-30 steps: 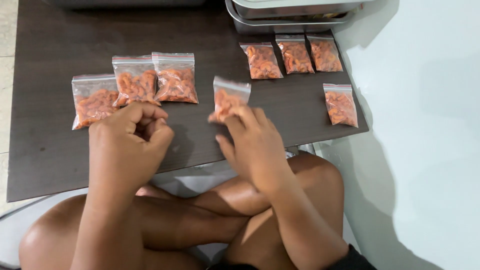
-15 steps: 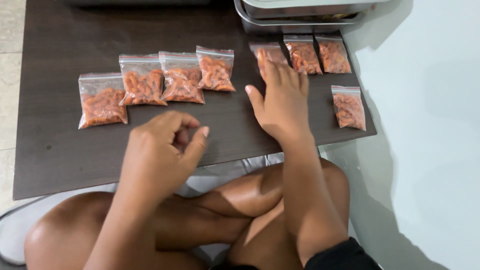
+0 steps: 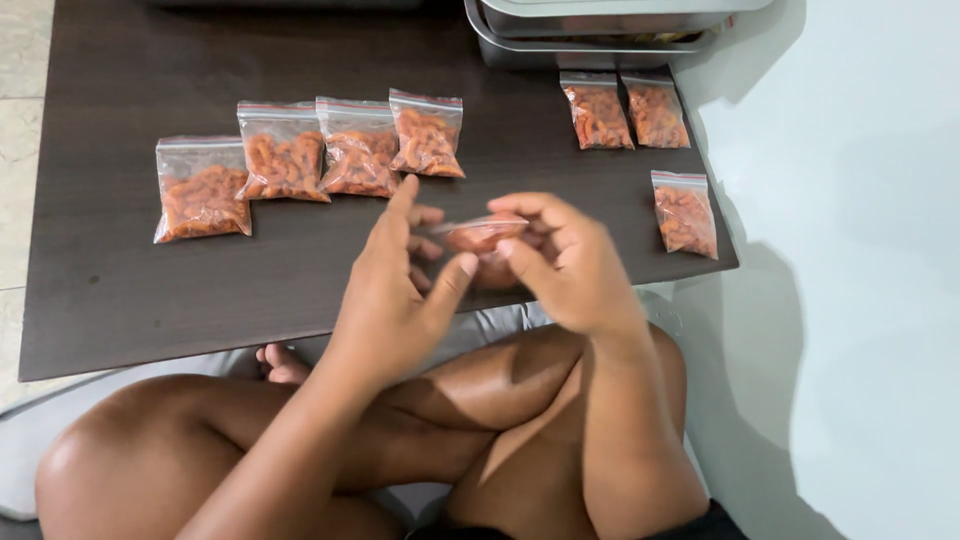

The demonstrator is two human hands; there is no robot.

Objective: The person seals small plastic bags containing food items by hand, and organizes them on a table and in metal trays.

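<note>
While both hands pinch a snack bag, table edge lies near.

Looks like a home, probably a small home food-packing setup: a person sits cross-legged on the floor at a low dark desk lined with snack bags beside stacked metal trays.

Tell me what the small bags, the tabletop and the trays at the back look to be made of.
Small bags: thin clear glossy plastic film; the orange pieces show through, and each has a strip along the top. Tabletop: dark brown matte surface with faint grain, likely wood laminate. Trays: grey with a dull shine, probably metal.
</note>
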